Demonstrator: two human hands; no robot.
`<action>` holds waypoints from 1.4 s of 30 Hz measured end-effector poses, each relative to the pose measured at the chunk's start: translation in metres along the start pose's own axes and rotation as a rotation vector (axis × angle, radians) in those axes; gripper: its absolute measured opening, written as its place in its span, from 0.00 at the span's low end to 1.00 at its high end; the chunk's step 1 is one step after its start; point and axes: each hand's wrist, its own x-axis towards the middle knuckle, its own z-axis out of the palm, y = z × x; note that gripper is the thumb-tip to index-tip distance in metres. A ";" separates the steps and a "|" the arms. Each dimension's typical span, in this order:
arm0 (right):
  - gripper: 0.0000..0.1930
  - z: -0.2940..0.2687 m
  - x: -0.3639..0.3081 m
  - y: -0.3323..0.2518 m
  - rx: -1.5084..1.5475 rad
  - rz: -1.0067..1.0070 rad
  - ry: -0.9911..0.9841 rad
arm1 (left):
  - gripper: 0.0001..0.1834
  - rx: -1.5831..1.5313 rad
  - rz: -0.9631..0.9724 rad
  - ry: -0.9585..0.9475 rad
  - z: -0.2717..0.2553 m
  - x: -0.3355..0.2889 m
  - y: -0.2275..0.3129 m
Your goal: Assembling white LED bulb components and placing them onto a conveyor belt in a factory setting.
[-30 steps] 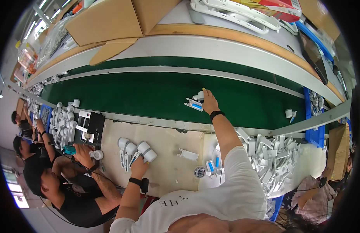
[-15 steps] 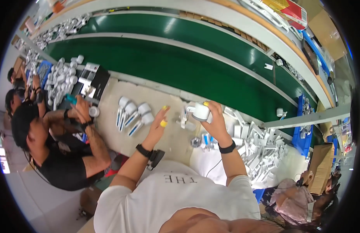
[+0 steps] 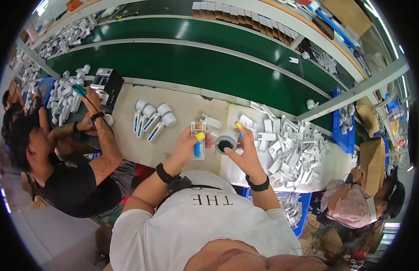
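Observation:
Low over the table, just in front of me, my left hand grips a narrow white plastic housing with a blue piece inside it. Yellow covers wrap some fingertips on both hands. My right hand is closed round a white round plastic cup, its dark opening turned toward me. The cup and the housing are close together; whether they touch or are joined by wires I cannot make out. Beyond my left hand lies a loose white plastic cover. Several white round-headed units with blue-striped stems rest to the left.
White plastic covers are heaped on the right. A green conveyor belt runs behind the table. A co-worker sits at left beside a black machine, another person at right. Blue bins hold more parts.
My right hand has brought the round cup nearer and turned its opening toward me. My left hand, empty and spread before, now holds the white housing with the blue piece.

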 end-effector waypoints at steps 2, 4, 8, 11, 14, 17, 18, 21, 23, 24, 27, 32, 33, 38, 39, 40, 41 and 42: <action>0.35 -0.003 -0.011 0.018 0.382 0.203 -0.075 | 0.15 -0.071 -0.203 -0.036 -0.003 -0.006 0.009; 0.35 -0.006 -0.017 0.034 1.107 0.455 -0.299 | 0.16 -0.179 -0.286 -0.130 0.000 -0.011 0.014; 0.38 0.024 -0.052 0.039 1.547 0.408 -0.290 | 0.18 -0.121 -0.386 -0.137 0.010 -0.013 0.019; 0.44 0.029 -0.065 0.046 1.159 0.259 -0.234 | 0.18 -0.189 -0.421 -0.042 0.015 -0.014 0.017; 0.43 0.034 -0.066 0.041 0.896 0.271 -0.014 | 0.16 -0.185 -0.466 -0.111 0.017 -0.016 0.017; 0.37 0.021 -0.063 0.038 0.698 0.169 0.147 | 0.12 0.096 -0.410 -0.064 0.027 -0.023 0.021; 0.38 0.012 -0.060 0.039 0.536 0.023 0.114 | 0.12 0.092 -0.413 -0.058 0.027 -0.024 0.019; 0.38 -0.006 -0.049 0.031 0.337 -0.169 0.044 | 0.10 0.176 -0.451 -0.180 0.028 -0.027 0.018; 0.38 -0.011 -0.044 0.029 0.477 -0.105 -0.005 | 0.09 0.162 -0.436 -0.200 0.030 -0.028 0.021; 0.38 -0.015 -0.042 0.029 0.461 -0.096 -0.027 | 0.09 0.156 -0.431 -0.194 0.032 -0.029 0.022; 0.35 -0.018 -0.041 0.023 0.382 -0.164 -0.032 | 0.08 0.256 -0.406 -0.211 0.035 -0.031 0.022; 0.35 -0.019 -0.039 0.018 0.340 -0.159 -0.025 | 0.08 0.338 -0.318 -0.232 0.033 -0.032 0.019; 0.35 -0.019 -0.039 0.016 0.305 -0.143 -0.019 | 0.08 0.335 -0.315 -0.230 0.032 -0.031 0.018; 0.35 -0.019 -0.042 0.021 0.168 -0.183 0.034 | 0.10 0.324 -0.311 -0.240 0.029 -0.028 0.018; 0.36 -0.018 -0.042 0.024 0.150 -0.203 0.034 | 0.10 0.322 -0.308 -0.239 0.029 -0.028 0.017; 0.36 -0.018 -0.042 0.026 0.148 -0.205 0.032 | 0.10 0.335 -0.295 -0.244 0.028 -0.027 0.016; 0.36 -0.017 -0.043 0.028 0.117 -0.228 0.048 | 0.10 0.347 -0.283 -0.249 0.028 -0.026 0.016; 0.36 -0.017 -0.043 0.029 0.087 -0.251 0.063 | 0.10 0.344 -0.280 -0.246 0.028 -0.026 0.016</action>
